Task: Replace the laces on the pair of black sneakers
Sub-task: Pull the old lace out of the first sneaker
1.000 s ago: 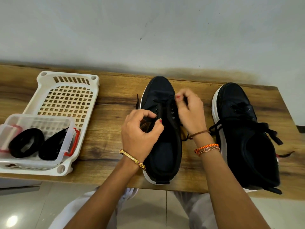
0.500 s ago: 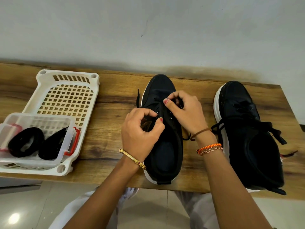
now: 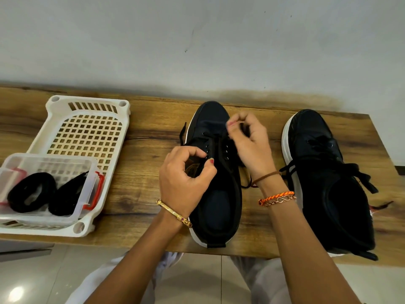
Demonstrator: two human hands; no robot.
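Observation:
Two black sneakers with white soles stand on the wooden table, toes toward the wall. The left sneaker (image 3: 215,202) is between my hands. My left hand (image 3: 185,178) pinches its left eyelet edge near the tongue. My right hand (image 3: 249,145) pinches the black lace (image 3: 221,139) above the front eyelets; one lace end (image 3: 182,133) hangs off the shoe's left side. The right sneaker (image 3: 328,185) sits untouched with its loosened lace (image 3: 359,174) spread across the top. Two coiled black laces (image 3: 47,194) lie in a clear box (image 3: 88,165) at the left.
The clear box with red clips (image 3: 97,189) sits inside a white perforated plastic tray (image 3: 85,115) on the table's left. The wooden table (image 3: 151,128) backs against a pale wall. Its front edge runs just below the sneakers' heels, above my lap and a tiled floor.
My right hand has lifted and shifted up toward the toe, drawing the lace upward. The left hand keeps its pinch in the same place.

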